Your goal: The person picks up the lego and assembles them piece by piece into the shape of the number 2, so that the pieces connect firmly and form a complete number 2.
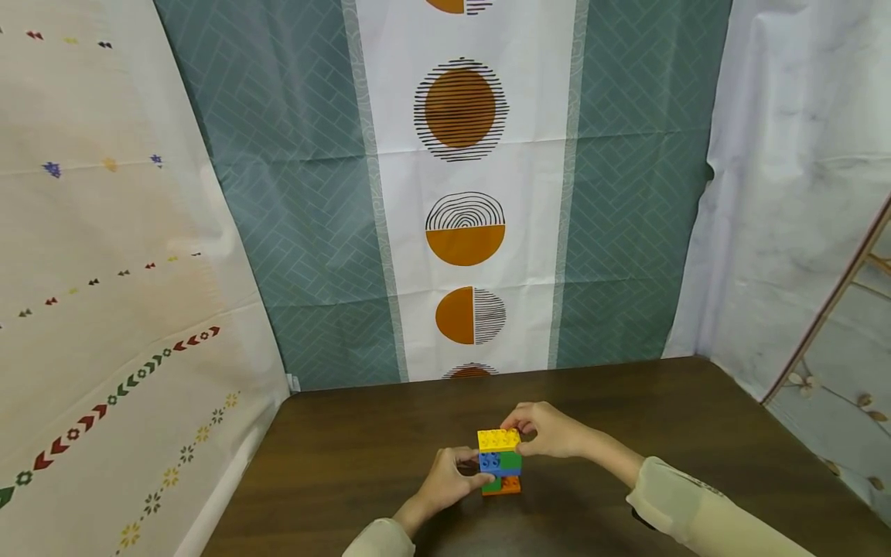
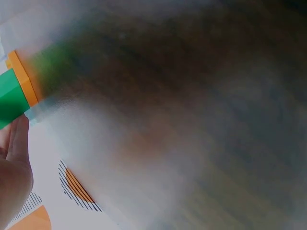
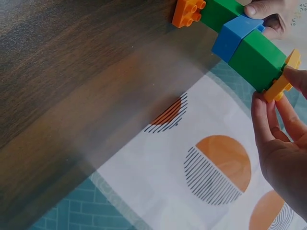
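A small tower of toy building bricks stands on the dark table. A yellow brick (image 1: 498, 441) tops it, and the right hand (image 1: 546, 432) pinches this brick between thumb and fingers. Beneath it a blue brick (image 1: 489, 462) and a green brick (image 3: 257, 60) sit side by side in the head view. An orange brick (image 1: 511, 485) and another green brick (image 1: 491, 486) show at the base. From the left, the left hand (image 1: 445, 480) grips the tower's middle with thumb and fingers. The left wrist view is mostly blurred, with a green brick (image 2: 12, 98) and fingertips at its left edge.
The brown wooden table (image 1: 348, 441) reaches back to a patterned curtain (image 1: 466, 170) in green and white. Pale printed cloths (image 1: 125, 255) hang along the left and right sides.
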The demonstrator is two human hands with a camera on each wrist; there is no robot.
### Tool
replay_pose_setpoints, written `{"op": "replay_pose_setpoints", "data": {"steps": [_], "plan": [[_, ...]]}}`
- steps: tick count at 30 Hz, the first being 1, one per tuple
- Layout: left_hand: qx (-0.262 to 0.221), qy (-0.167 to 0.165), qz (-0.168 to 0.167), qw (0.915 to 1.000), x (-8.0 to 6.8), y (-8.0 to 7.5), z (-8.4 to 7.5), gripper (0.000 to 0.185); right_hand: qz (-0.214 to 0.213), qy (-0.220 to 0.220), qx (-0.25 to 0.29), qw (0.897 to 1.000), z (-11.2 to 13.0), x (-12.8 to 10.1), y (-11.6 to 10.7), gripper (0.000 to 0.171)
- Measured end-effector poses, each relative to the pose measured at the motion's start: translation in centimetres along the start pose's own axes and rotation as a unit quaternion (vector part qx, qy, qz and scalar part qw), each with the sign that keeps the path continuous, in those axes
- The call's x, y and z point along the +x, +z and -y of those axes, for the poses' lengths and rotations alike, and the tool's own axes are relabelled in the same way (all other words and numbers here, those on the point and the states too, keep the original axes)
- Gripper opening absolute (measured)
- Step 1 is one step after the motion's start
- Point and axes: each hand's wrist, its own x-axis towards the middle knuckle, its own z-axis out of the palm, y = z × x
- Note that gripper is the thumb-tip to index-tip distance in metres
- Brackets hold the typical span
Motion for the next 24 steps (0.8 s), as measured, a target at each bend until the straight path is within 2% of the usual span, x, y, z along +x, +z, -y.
{"op": "replay_pose_setpoints", "data": {"steps": [6,18,24], "plan": [[0.003,0.006,-0.002,1.0000,0.1,-0.1,0.0,0.029,-0.008,-0.002,0.002,1.000,-0.1,-0.1,0.1,0.029],[-0.013,-0.003,0.000,0.9999,0.1,0.2,0.2,0.030,-0.011,-0.017,-0.018,1.000,-0.3,-0.5,0.4,0.033],[-0.028,-0.009,0.003,0.9996,0.1,0.2,0.2,0.028,-0.036,-0.007,-0.088,0.995,0.5,-0.8,0.8,0.031]]}}
